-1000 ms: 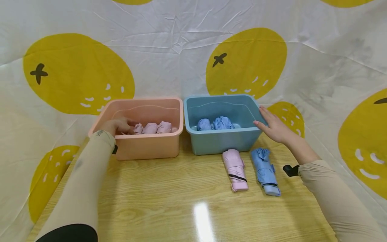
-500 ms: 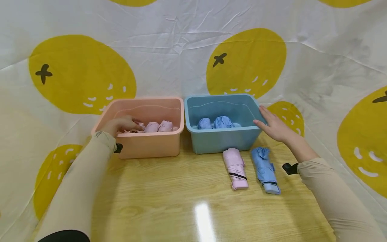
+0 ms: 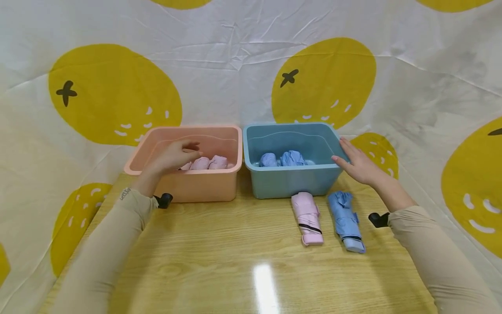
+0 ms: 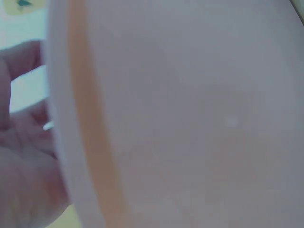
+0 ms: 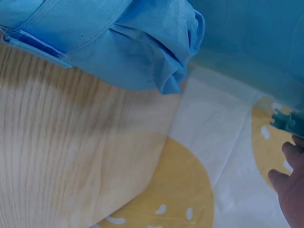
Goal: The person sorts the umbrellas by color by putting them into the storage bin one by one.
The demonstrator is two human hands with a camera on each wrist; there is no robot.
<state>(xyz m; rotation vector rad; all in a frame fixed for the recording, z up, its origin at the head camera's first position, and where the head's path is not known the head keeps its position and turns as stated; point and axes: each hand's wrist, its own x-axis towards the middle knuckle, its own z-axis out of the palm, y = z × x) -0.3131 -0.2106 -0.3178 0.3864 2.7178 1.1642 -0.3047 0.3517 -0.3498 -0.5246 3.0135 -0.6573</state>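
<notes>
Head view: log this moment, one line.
left hand: over peach bin | right hand: at blue bin, right end | table: pink umbrella, blue umbrella

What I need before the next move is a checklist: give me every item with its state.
1. Left hand empty: ok, nothing visible in it.
2. Right hand off the blue bin: not ok, it touches the right edge.
3. Pink umbrella and blue umbrella uncovered on the table: ok.
4. Space in the blue bin: ok, some right of the blue bundles.
5. Peach bin contents fully visible: not ok, partly hidden.
</notes>
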